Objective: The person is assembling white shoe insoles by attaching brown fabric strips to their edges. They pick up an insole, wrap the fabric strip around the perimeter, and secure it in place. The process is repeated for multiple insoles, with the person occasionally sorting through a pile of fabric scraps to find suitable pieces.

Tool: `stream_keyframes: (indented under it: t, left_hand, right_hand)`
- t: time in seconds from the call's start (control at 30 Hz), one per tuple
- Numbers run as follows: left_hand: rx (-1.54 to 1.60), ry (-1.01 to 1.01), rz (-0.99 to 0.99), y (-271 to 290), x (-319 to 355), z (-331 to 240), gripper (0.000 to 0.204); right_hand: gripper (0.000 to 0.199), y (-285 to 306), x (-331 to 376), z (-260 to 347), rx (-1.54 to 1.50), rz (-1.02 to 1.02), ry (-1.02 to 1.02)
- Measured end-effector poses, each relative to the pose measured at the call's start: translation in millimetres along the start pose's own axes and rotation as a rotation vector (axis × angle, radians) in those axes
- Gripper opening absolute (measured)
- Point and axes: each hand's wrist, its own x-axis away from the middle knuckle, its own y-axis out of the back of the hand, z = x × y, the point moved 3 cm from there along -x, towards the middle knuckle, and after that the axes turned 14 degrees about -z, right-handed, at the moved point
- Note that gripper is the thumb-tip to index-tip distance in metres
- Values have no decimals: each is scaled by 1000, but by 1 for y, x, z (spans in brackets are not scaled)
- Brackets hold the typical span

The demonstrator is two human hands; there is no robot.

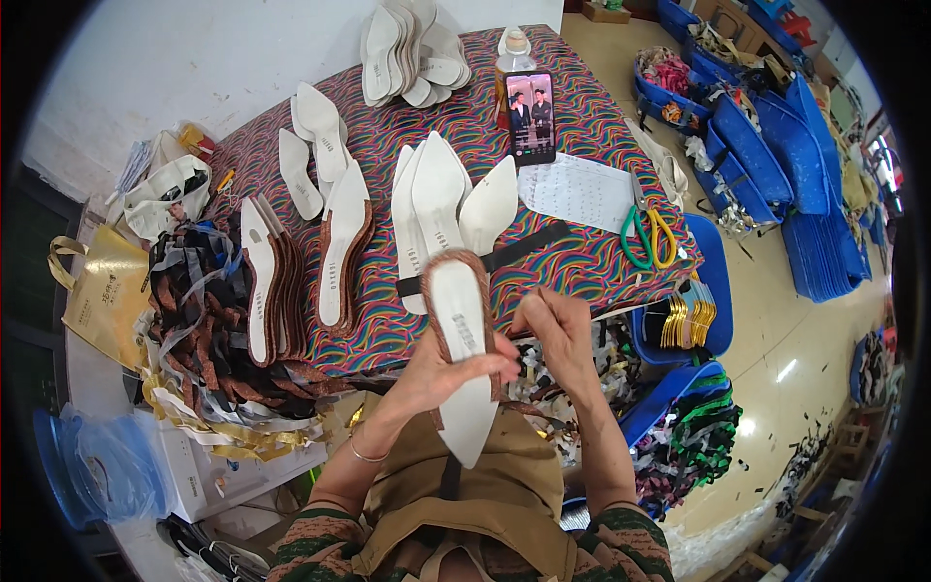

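Note:
My left hand (425,376) grips a white pointed shoe insole (458,315) in front of my apron, with its point toward me. Brown glittery trim (433,341) runs round the insole's far rounded end and down its sides. My right hand (559,335) is closed just right of the insole; whatever its fingers may pinch is hidden. Beyond the held piece, plain white insoles (436,184) lie on the patterned table cloth, over a black strip (529,247). Two stacks of brown-edged insoles, a middle one (339,262) and a left one (260,291), lie to the left.
A phone (530,116) leans against a bottle (514,50) at the back. Scissors (648,238) and a paper sheet (572,192) lie at right. Brown and black strips (199,320) hang off the left edge. Blue baskets (713,335) stand right of the table.

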Motion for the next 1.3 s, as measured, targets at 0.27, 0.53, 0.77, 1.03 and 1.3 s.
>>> stream_keyframes:
  t: [0.27,0.53,0.77,1.03,1.3]
  left_hand:
    - [-187,47,86,-3,7,17,19]
    - [-293,0,61,-9,4,30,20]
    - [-262,87,91,-12,8,25,19]
    - [-293,-315,-390,-1,3,2,38]
    - [-100,-441,-655,1,-6,5,48]
  right_hand:
    - [23,-17,-20,21,-7,118,178]
    - [18,-14,-12,17,63,8,85]
    - [20,-18,-1,-8,-430,-138,-152]
    - [19,-17,5,-5,-160,-72,1]
    - [33,-46,39,-19,-233,-264,-7]
